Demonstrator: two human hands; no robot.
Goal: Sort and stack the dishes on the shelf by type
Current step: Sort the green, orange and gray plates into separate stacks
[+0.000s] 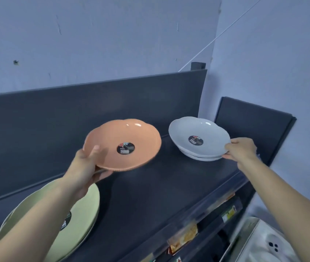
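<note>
Head view, near to far: at 7 o'clock a stack of pale green plates (82, 210) lies on the dark shelf (150, 195), partly under the person's left forearm. Past it, the left hand (86, 163) is clamped on the near rim of an orange bowl (124, 144), thumb on top and fingers beneath, holding it tilted above the shelf with nothing under it. At 2 o'clock the right hand (241, 150) pinches the right edge of a stack of white bowls (197, 140) resting on the shelf.

The orange bowl seems to need a spot of its own; levelling it and lowering it flat onto the bare patch between the two stacks would probably serve best. Steadying the white stack avoids a knock.

Price labels (184, 237) line the shelf's front lip, a dark back panel (93, 114) rises behind, and a pale blue wall (112, 35) stands beyond.
</note>
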